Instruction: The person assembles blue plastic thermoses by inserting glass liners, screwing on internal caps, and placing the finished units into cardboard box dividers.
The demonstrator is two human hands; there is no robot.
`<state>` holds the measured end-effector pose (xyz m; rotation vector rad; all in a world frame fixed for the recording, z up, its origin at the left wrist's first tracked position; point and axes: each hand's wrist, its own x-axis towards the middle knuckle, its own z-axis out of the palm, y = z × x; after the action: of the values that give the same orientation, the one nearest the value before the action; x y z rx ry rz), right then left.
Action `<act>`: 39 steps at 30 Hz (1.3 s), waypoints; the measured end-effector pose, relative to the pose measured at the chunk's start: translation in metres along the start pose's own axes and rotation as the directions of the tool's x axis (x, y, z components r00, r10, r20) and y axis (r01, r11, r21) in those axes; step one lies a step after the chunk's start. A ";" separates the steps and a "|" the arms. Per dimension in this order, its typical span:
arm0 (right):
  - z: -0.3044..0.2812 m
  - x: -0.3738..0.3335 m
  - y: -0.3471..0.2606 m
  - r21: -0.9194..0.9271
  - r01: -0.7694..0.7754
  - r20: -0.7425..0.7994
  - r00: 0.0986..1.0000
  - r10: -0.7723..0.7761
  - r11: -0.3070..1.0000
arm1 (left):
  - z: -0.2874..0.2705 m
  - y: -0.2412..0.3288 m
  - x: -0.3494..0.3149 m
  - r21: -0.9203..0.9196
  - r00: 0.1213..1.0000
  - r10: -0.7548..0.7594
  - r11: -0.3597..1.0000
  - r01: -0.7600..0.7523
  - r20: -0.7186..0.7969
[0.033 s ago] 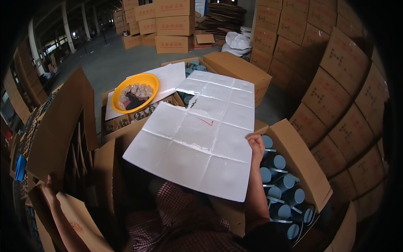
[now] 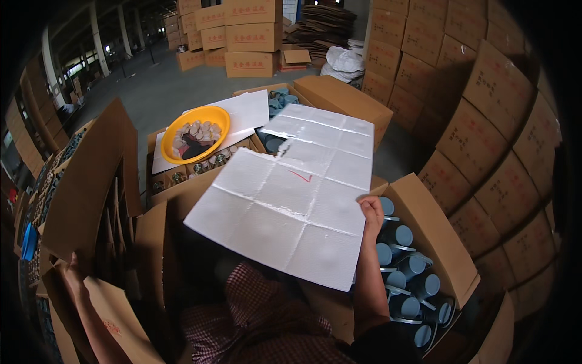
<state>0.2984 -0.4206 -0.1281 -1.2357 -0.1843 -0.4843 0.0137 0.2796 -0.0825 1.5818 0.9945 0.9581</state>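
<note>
A white foam sheet (image 2: 291,209), creased into a grid of squares and marked with a small red tick, hangs tilted over the open cartons in front of the person. The right hand (image 2: 371,212) holds it at its right edge, fingers curled over the rim and closed on it. Just beside that hand, an open cardboard box (image 2: 438,242) holds rows of grey-blue cylinders (image 2: 407,267) lying close together. The left hand (image 2: 74,264) is low on the left, resting against a brown carton flap (image 2: 91,182); how far its fingers are closed cannot be told. Beyond the sheet, a second white sheet (image 2: 327,134) lies over another open box, and a yellow bowl (image 2: 195,132) of small pale round pieces sits on a white panel. Stacks of sealed cartons (image 2: 485,121) rise on the right
</note>
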 end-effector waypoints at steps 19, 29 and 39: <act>0.052 0.003 0.087 0.107 0.043 0.009 0.999 -0.044 0.993 | 0.095 -0.059 -0.154 0.508 0.999 0.027 0.861 -0.036 0.025; 0.226 0.091 0.173 -0.186 0.272 0.139 0.959 -0.249 0.944 | 0.096 -0.082 -0.144 0.295 0.996 0.011 0.955 0.015 -0.086; 0.365 0.105 0.253 -0.553 -0.446 0.232 0.729 0.644 0.704 | 0.085 -0.070 -0.149 0.459 0.995 0.093 0.885 -0.071 -0.026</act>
<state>0.5501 -0.0446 -0.1840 -1.7789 -0.0317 0.3101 0.0307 0.1244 -0.1830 2.0132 1.2623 0.8577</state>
